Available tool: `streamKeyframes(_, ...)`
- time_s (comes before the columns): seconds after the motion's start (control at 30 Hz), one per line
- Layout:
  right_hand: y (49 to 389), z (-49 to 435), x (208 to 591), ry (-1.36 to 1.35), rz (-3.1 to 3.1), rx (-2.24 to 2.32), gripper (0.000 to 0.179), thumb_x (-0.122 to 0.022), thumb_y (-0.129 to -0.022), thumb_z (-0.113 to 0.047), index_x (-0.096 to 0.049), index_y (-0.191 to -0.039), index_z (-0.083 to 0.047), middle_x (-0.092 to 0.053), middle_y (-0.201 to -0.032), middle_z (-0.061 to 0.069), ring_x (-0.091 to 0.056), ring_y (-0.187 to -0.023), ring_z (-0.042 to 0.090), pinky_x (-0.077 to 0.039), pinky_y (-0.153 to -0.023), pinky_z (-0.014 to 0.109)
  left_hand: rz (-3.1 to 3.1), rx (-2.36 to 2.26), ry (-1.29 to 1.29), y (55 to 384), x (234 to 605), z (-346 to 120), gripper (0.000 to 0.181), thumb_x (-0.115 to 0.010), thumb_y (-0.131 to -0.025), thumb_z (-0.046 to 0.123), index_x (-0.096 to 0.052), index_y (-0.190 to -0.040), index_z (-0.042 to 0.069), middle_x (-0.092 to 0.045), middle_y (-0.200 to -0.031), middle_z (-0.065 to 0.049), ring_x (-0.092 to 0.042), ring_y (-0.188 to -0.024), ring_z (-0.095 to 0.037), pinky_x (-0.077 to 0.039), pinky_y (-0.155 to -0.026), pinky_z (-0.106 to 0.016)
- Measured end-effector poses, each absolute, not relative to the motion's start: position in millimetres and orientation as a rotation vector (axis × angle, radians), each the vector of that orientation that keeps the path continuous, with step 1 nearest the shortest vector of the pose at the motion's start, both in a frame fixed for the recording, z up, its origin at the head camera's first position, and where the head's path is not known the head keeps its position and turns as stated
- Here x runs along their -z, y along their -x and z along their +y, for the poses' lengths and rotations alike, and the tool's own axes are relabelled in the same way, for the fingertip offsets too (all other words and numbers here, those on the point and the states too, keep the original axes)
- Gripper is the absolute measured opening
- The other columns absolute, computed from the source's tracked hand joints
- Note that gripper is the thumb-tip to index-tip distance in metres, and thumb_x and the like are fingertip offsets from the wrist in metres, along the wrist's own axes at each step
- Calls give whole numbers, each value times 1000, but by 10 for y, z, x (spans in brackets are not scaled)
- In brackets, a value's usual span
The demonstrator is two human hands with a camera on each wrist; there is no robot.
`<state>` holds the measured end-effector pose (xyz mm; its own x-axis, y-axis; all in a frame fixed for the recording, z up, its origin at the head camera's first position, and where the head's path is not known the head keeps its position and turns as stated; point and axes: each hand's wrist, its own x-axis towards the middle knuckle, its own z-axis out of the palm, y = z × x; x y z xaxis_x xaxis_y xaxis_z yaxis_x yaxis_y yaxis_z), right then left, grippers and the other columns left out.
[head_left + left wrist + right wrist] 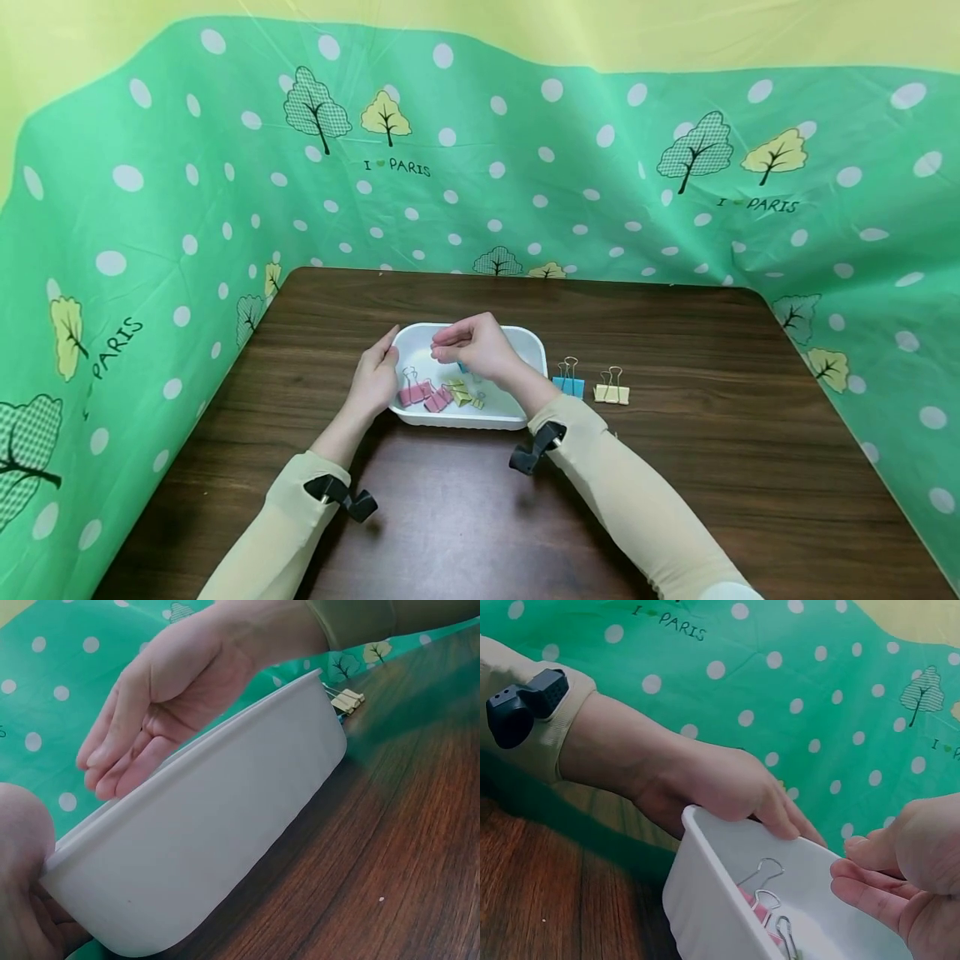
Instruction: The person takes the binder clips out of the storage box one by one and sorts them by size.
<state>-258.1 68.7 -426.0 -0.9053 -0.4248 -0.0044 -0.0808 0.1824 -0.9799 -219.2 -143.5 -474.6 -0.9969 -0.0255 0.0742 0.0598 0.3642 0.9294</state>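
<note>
Fingers of the right hand (486,346) are close together and loosely bent, thumb slightly apart, arched over 1 white tray (465,421), whose left end the left hand (375,379) grips at the rim. In that tray lie at least 2 pink clips (437,399) and at least 1 yellow clip (459,392), with 1 blue clip (568,387) and 1 cream clip (612,394) on the bench (690,483) to its right. Head view shows the clips inside, hidden by the outer wall in the left wrist view.

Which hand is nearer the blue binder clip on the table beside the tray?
Right. The right hand is over the white tray, left of the blue binder clip; the left hand holds the tray's left end, farther away.
</note>
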Motion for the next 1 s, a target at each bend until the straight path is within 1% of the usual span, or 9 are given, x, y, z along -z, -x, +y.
streamKeyframes(0.17,2590,577,4303,493,2191,1756,26,-80,-90,6,-75,-114,14,-79,-98,17,-78,-87,23,-63,-81,33,-2520,1742,61,2196,4748,-1437,50,-35,-112,11,-40,-160,-4,-42,-162,-21,-35,-152,-35,-22,-127,-47)
streamKeyframes(0.33,2604,483,4352,500,2214,1717,22,-80,-90,5,-77,-111,12,-79,-95,16,-78,-85,22,-63,-79,31,-2515,1749,74,2201,4746,-1442,50,-35,-112,10,-39,-160,-5,-43,-162,-23,-36,-151,-35,-24,-126,-47)
streamKeyframes(0.77,2639,368,4403,536,2327,1564,21,-81,-89,3,-80,-110,6,-80,-94,10,-77,-90,18,-61,-81,29,-2526,1748,67,2198,4747,-1447,51,-35,-112,10,-38,-160,-7,-43,-161,-24,-37,-150,-36,-26,-125,-47)
streamKeyframes(1.0,2652,285,4434,549,2312,1531,22,-83,-87,5,-79,-109,8,-80,-94,11,-78,-87,19,-62,-78,28,-2519,1745,71,2204,4755,-1450,51,-36,-112,10,-38,-160,-6,-44,-160,-24,-38,-150,-36,-26,-125,-48)
